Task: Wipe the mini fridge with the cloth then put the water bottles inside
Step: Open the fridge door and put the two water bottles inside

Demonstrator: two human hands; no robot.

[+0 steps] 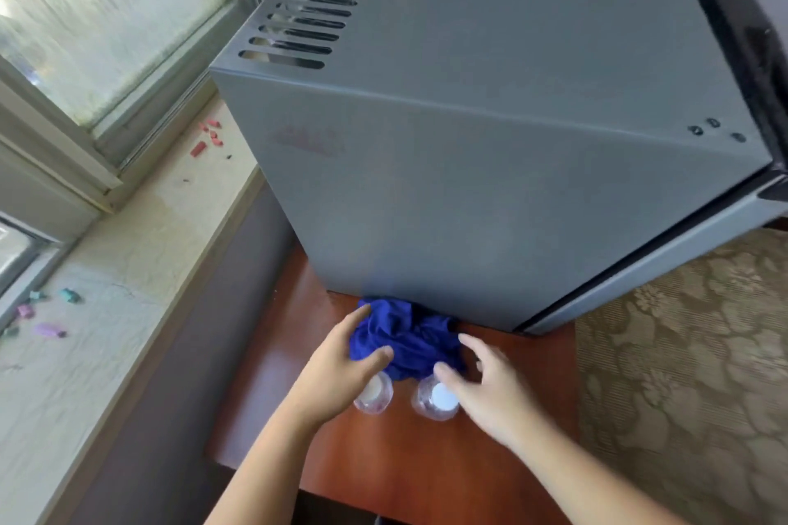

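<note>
Both bare forearms reached in from the bottom of the head view. Her left hand (341,362) lay on the crumpled blue cloth (409,343), fingers spread and curling over its left side, not yet closed around it. Opposite it, the right hand (482,379) hovered open just beside the cloth's right edge, fingers loosely spread, gripping nothing. Two water bottles stood upright on the reddish-brown counter (409,460), seen from above: the left bottle (375,392) partly under the left hand, the right bottle (439,399) with its white cap showing below the right thumb. Behind them, the cloth touched the foot of the grey mini fridge (469,192), whose door looked closed. Coloured scraps littered the windowsill (106,269) on the left.
</note>
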